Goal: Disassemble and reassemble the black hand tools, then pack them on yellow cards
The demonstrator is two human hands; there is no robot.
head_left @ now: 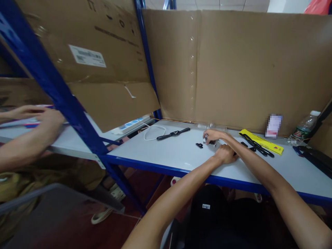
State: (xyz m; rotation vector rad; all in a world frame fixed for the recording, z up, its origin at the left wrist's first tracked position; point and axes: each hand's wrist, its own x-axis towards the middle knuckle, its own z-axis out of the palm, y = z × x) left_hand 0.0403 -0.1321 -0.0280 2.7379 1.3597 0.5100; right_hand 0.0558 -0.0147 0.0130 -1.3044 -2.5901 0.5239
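My right hand (214,135) reaches across my left arm, its fingers bent down around something small near the tabletop. A small dark part with a shiny piece (213,143) shows just under those fingers; what they grip is too small to name. Closer to the table's front edge, my left hand (225,154) rests with its fingers curled in, and anything inside it is hidden. A small black piece (199,145) lies just left of my right hand. More black parts (252,149) lie to the right of my hands, partly behind my right forearm.
A long black tool (173,134) and a white cable (155,139) lie left. Toward the right are a yellow strip (261,141) with black long pieces, and a water bottle (304,128). Cardboard (246,69) walls the back. Beyond a blue post (97,138) is another person's arm (33,138).
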